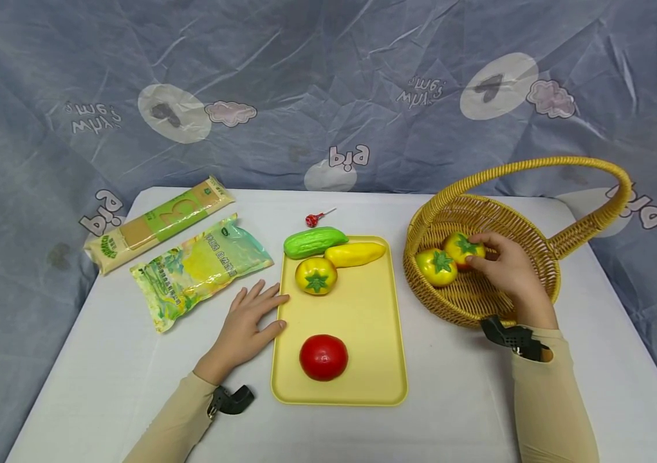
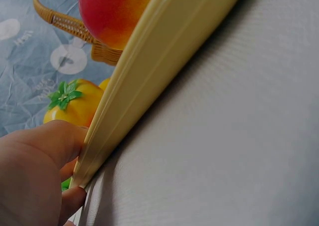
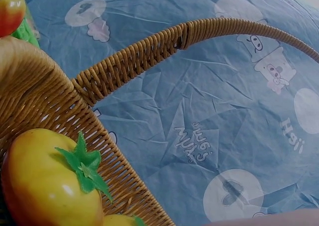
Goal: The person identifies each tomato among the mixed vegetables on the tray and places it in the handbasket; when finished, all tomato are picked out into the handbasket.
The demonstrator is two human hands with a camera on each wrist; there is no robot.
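Note:
In the head view, my right hand (image 1: 510, 265) reaches into a wicker basket (image 1: 499, 211) and pinches a yellow tomato (image 1: 459, 248) with a green leafy top. Against it sits a second yellow tomato (image 1: 436, 269); the right wrist view shows one tomato (image 3: 52, 173) close up near the woven wall. My left hand (image 1: 245, 326) rests at the left edge of a yellow tray (image 1: 363, 321), fingers spread, thumb and fingertips touching the rim. On the tray are a green cucumber (image 1: 313, 242), a long yellow vegetable (image 1: 357, 254), another yellow tomato (image 1: 316, 276) and a round red fruit (image 1: 323, 357).
Left of the tray lie a green-and-yellow plastic bag (image 1: 203, 267) and a long noodle packet (image 1: 160, 222). Behind the tray is a red lollipop (image 1: 313, 220). The basket's tall handle (image 1: 536, 164) arches above it. Blue-grey printed cloth (image 1: 282, 77) hangs behind the white table (image 1: 450, 399).

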